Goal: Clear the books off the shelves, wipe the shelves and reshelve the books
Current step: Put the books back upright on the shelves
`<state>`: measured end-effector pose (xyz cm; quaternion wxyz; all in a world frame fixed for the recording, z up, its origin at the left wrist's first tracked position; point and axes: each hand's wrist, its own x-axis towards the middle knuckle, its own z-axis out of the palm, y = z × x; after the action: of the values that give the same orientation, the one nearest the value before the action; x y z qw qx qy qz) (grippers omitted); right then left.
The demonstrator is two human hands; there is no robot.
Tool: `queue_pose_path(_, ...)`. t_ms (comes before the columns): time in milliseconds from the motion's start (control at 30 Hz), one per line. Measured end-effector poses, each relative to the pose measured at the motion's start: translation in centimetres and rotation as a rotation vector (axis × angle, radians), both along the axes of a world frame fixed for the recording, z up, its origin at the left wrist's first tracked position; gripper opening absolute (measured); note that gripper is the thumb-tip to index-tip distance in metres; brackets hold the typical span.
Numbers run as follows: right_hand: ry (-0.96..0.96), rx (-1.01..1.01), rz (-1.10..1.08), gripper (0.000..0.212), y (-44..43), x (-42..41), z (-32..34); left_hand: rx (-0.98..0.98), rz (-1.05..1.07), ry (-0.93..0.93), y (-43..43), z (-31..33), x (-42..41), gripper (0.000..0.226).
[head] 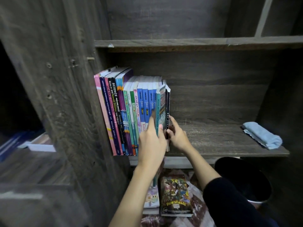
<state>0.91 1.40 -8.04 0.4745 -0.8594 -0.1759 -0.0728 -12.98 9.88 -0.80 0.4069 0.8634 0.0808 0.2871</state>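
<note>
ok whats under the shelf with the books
Below the shelf, a comic book and a pale book lie on a patterned cloth, with a dark round container to the right. The left forearm covers part of the pale book; further back is hidden.

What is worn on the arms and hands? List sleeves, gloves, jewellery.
Left hand and right hand are bare: no gloves, rings or watch visible. The left forearm shows no sleeve; a black sleeve begins near the right elbow.
</note>
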Motion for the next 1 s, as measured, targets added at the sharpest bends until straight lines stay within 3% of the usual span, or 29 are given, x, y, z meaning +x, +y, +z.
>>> queue_pose_path(167, 0.114, -0.166, -0.044, 0.052, -0.3, 0.1, 0.9, 0.068, 0.023, -0.087, 1.8, 1.6, -2.6, 0.043)
queue_pose_path(300, 0.148, -0.148, 0.023, 0.072, -0.1, -0.8, 2.1, 0.111, 0.056, -0.185, 4.0, 3.6, -5.1, 0.041)
queue_pose_path(467, -0.085, 0.136, -0.057, 0.078, 0.9, -3.0, 5.6, 0.127, 0.140, -0.255, 6.4, 5.0, -6.8, 0.039)
queue_pose_path(567, -0.227, 0.157, -0.042, 0.081, 2.0, -4.0, 8.9, 0.112, 0.178, -0.284, 7.2, 5.6, -7.7, 0.037)
queue_pose_path(733, -0.239, -0.096, 0.079, 0.079, 3.9, -4.5, 13.1, 0.101, 0.213, -0.322, 7.7, 6.3, -8.5, 0.038)
queue_pose_path(1000, -0.223, -0.477, 0.032, 0.068, 6.0, -3.0, 14.2, 0.103, 0.223, -0.290, 7.8, 6.0, -8.8, 0.039)
